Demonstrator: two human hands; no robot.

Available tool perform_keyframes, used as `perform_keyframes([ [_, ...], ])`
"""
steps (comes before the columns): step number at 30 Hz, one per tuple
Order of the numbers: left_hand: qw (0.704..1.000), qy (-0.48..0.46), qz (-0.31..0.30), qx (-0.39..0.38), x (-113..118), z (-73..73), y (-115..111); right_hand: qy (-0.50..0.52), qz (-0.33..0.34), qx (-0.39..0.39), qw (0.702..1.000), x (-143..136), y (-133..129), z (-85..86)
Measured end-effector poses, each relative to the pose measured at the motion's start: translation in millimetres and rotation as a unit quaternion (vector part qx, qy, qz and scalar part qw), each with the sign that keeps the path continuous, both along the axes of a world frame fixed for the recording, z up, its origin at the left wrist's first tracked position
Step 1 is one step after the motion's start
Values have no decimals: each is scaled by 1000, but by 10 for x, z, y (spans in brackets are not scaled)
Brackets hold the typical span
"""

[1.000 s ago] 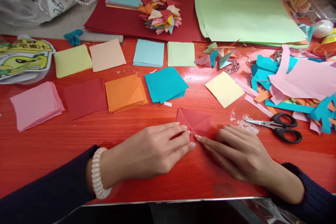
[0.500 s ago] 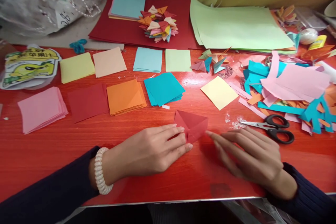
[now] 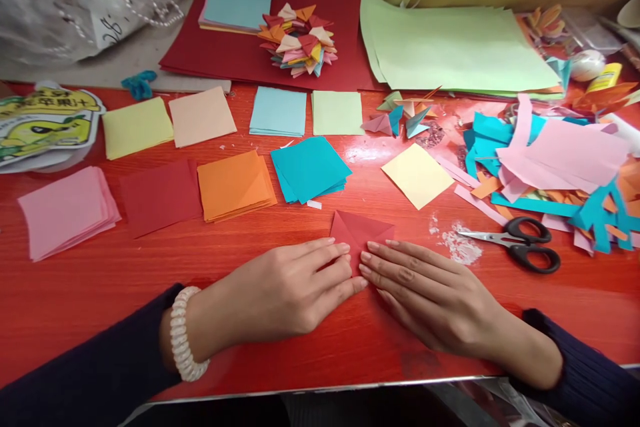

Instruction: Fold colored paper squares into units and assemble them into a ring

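Note:
A folded dark red paper (image 3: 356, 228) lies on the red table between my two hands, its lower part covered by my fingers. My left hand (image 3: 295, 287) rests flat on the paper's left side, fingers stretched out. From the right, my right hand (image 3: 435, 293) lies flat over the paper's right side, its fingertips close to those of my left hand. Beyond the paper are a stack of teal squares (image 3: 313, 170) and a pale yellow square (image 3: 418, 175). Scissors (image 3: 520, 243) with black handles lie to the right of my right hand.
Stacks of orange (image 3: 233, 185), dark red (image 3: 160, 199) and pink squares (image 3: 67, 212) lie left. A folded-paper ring (image 3: 300, 40) sits at the back on red sheets. Paper scraps (image 3: 560, 153) pile up at right. The table's front edge (image 3: 320, 392) runs below my hands.
My right hand has moved left, from beside the red paper onto its right side, and its fingers now lie flat. My left hand stays on the paper. The view has shifted slightly.

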State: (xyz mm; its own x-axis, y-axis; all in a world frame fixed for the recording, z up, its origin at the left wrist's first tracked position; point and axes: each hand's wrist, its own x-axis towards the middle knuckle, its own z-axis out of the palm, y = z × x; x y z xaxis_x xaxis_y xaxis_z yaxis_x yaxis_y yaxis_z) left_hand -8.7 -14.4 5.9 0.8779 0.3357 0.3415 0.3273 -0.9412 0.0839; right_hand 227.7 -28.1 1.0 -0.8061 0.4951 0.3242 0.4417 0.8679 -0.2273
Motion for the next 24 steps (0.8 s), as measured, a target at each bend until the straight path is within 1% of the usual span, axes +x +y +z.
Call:
perform_keyframes([
  [6,1000,-2,0,0,4,3,-21,-22,-28,30,999,-16,-11,2],
  [10,1000,-7,-2,-2,12,-1,-25,-26,-46,20,998,-31,-38,-10],
  [14,1000,-14,1,3,14,-3,-37,-43,-55,3,998,53,-51,-52],
  [17,1000,-14,3,8,19,3,-40,-30,-41,23,998,140,-62,-49],
  [19,1000,-13,1,9,23,9,-34,-24,-9,29,999,161,-73,-22],
  [21,1000,-10,0,9,26,13,-26,-39,23,11,999,152,-81,5],
  [24,1000,-6,2,9,26,15,-21,-65,36,-14,997,140,-85,8],
])
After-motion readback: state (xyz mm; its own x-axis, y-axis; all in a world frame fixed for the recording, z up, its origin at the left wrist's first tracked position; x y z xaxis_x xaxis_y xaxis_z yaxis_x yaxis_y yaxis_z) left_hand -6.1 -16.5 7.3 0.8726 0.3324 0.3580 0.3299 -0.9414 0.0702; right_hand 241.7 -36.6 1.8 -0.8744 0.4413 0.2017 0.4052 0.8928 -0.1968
